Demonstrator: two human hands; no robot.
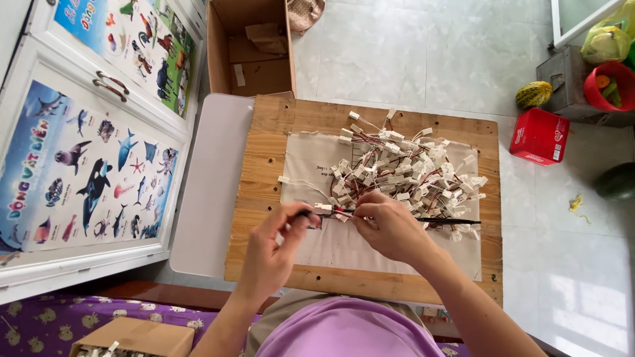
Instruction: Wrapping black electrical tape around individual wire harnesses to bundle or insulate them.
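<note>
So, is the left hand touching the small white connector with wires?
Touching. The head view shows the left hand fingertips pinching the white connector, whose wires the right hand also grips.

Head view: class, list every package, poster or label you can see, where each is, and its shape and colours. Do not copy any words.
Sea-animal poster: left cabinet door, rectangular, pale blue.
Land-animal poster: cabinet door above, rectangular, multicoloured.
Open cardboard box: floor beyond the board, brown.
Red box: floor, right, squarish, white label.
Small cardboard box: bottom left, brown.
</note>
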